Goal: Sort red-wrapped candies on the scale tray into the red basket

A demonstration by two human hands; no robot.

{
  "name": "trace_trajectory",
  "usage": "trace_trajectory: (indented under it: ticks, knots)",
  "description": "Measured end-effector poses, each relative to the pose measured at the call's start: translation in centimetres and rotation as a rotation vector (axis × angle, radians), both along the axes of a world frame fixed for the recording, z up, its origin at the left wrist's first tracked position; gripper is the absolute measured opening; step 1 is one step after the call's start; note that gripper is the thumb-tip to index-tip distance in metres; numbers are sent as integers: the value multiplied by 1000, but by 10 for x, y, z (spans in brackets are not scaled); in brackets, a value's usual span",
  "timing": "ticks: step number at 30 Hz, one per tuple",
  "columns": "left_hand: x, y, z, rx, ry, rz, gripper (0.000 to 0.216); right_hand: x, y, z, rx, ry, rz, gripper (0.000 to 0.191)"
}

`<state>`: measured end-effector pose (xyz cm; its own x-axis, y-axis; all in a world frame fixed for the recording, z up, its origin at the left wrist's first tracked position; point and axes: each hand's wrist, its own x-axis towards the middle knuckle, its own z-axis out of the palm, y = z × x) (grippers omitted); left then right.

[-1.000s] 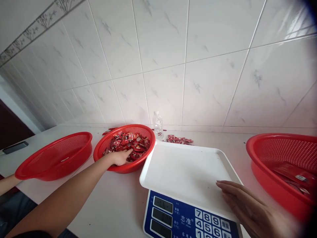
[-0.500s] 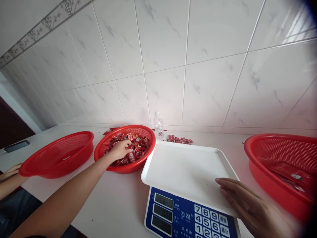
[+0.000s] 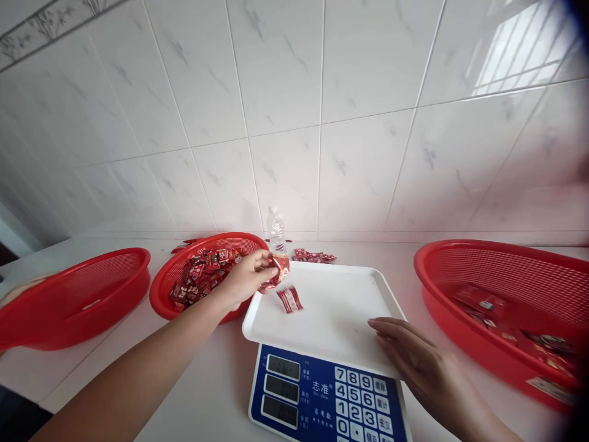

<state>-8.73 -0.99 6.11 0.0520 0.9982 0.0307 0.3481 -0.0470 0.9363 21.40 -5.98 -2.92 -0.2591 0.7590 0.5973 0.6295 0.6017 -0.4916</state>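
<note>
Moved since the earlier frame: left hand (image 3: 248, 276), lifted from the packet-filled basket (image 3: 251, 244) to the rear left corner of the white tray (image 3: 335, 288), red wrapped packets (image 3: 278, 269) pinched in its grip. Loose packet (image 3: 289, 299): one, blurred, seen at the tray's left part; whether falling or lying cannot be told. Right hand (image 3: 418, 362): held at the tray's right edge, grip empty, fingers extended. Scale (image 3: 317, 368), beneath the tray: blue panel, marked 志准; keys (image 3: 354, 399) numbered 0 to 9; three displays (image 3: 281, 388), dim digits not surely read. Wrapper lettering: too small to be read.
</note>
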Motion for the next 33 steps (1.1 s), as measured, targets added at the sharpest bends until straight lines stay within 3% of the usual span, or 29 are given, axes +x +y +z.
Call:
trace_trajectory:
  ticks: [2, 6, 13, 18, 25, 33]
  knots:
    - [18, 2, -7, -22, -42, -91, 26, -1, -1, 1, -8, 1, 4, 23]
    - [35, 4, -16, 63, 116, -185, 21, -1, -3, 4, -31, -14, 19, 22]
    - [39, -2, -33, 165, 426, -305, 43, -1, -5, 9, -39, -18, 39, 23]
    - [40, -2, -37, 119, 491, -473, 32, -2, -7, 11, -33, -31, 29, 23]
    - [55, 4, -32, 324, 581, -370, 34, -3, -5, 6, -23, -40, 28, 23]
    - [72, 22, -33, 128, 862, -655, 48, -2, -5, 5, -30, -44, 15, 22]
